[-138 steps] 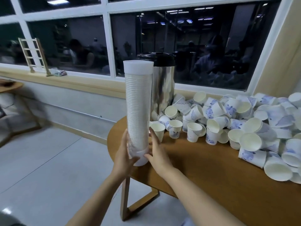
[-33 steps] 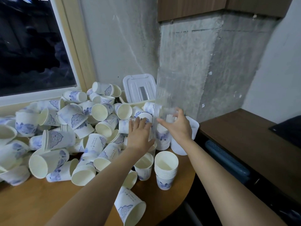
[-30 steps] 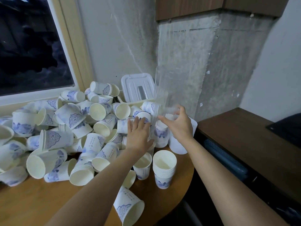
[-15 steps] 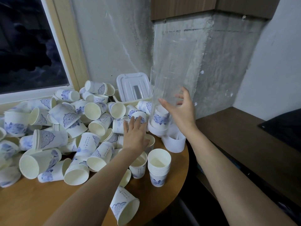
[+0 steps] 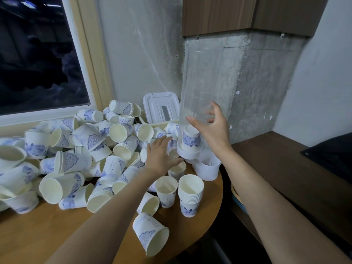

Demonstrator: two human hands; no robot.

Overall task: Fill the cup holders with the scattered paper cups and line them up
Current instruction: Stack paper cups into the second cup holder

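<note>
Spotted the clear cup holder (image 5: 202, 82) in the air over the far right end of the table (image 5: 38, 235), close to the concrete wall, near upright with a slight lean. Held at lower-mid height by the right hand (image 5: 212, 130): thumb on the near side, fingers wrapped behind and visible through the plastic. A firm one-handed grasp.

Counted only a single cup (image 5: 191, 139) inside, blue-patterned, sitting just above the white collar (image 5: 187, 154) at the bottom. Otherwise see-through all the way up.

Compared with a second ago: then low among the cups with both hands at its base, now lifted well clear of them and carried by the right hand alone. Probably means filling of this one is about to begin. Nearly all of its length still to fill.

Found the left hand (image 5: 161, 156) lying flat, fingers straight, on the edge of the loose cups (image 5: 85, 141), gripping nothing; in much the same spot as before.

Just below the collar, at the table edge: a white cap (image 5: 206, 170), standing open side up. Nearer the camera, a nested stack (image 5: 190, 195), upright, likely the handiest load to feed in first. Behind the heap, a white lidded box (image 5: 161, 107) against the wall.

Worth watching: the tube's lean with one cup loose inside.
</note>
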